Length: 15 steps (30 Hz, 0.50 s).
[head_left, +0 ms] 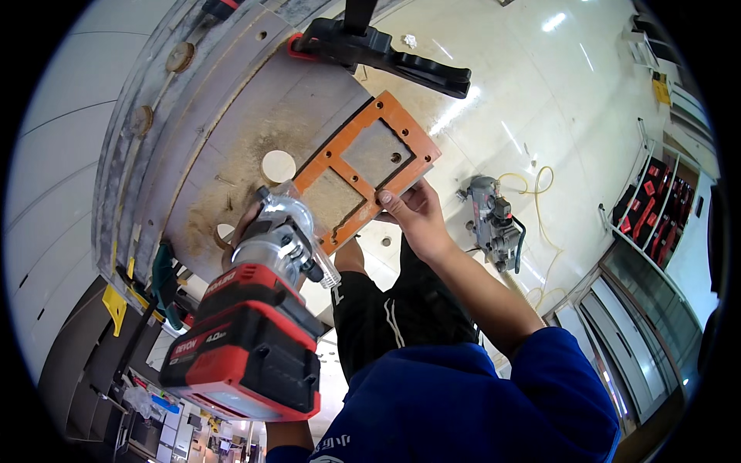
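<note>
A red and black cordless trim router (247, 332) with a clear base guard stands tilted at the left end of an orange template frame (423, 147). My left hand (245, 225) is wrapped round the router's body, mostly hidden behind it. The frame has two window openings and several dark holes along its bars, and lies over a board at the bench's edge. With its thumb on top and its fingers tucked under the near edge, my right hand (421, 220) grips the frame. Sawdust (270, 147) is scattered beside the router, around a pale round wooden disc (279, 167).
A black clamp (386, 58) sticks out over the bench's (301, 85) far edge. On the floor at right stands a compressor (494, 220) with a yellow hose (540, 208). Red-and-black cases (644, 208) fill a rack further right. A green tool (164, 285) hangs at lower left.
</note>
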{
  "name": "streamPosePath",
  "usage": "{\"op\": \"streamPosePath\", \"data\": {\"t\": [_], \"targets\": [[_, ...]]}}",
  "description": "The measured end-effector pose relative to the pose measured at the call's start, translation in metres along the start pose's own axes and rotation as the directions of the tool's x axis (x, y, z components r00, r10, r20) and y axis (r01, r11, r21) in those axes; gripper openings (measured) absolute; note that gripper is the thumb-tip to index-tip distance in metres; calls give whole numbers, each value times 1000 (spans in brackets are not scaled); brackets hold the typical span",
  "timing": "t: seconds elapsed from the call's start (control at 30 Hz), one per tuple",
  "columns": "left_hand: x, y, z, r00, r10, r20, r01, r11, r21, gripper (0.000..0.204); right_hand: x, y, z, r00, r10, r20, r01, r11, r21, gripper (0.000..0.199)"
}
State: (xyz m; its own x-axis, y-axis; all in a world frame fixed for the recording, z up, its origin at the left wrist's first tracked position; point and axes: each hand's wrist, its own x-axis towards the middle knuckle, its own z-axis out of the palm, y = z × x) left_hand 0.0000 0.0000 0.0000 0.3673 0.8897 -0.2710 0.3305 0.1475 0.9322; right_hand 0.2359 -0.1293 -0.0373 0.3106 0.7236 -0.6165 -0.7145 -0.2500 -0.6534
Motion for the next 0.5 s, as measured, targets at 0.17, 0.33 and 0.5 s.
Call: {"op": "streamPosePath", "data": {"t": [0.17, 0.33, 0.5], "targets": [[6, 14, 22, 996, -94, -7, 94, 993, 65, 84, 1, -3, 1, 999, -38, -27, 39, 999, 37, 36], [-19, 13, 11, 964, 258, -60, -222, 910, 351, 83, 0, -5, 1, 999, -3, -31, 4, 1000, 16, 36], [-26, 10, -3, 936, 352, 19, -299, 763, 573, 83, 0, -3, 1, 998, -19, -54, 20, 999, 28, 36]]}}
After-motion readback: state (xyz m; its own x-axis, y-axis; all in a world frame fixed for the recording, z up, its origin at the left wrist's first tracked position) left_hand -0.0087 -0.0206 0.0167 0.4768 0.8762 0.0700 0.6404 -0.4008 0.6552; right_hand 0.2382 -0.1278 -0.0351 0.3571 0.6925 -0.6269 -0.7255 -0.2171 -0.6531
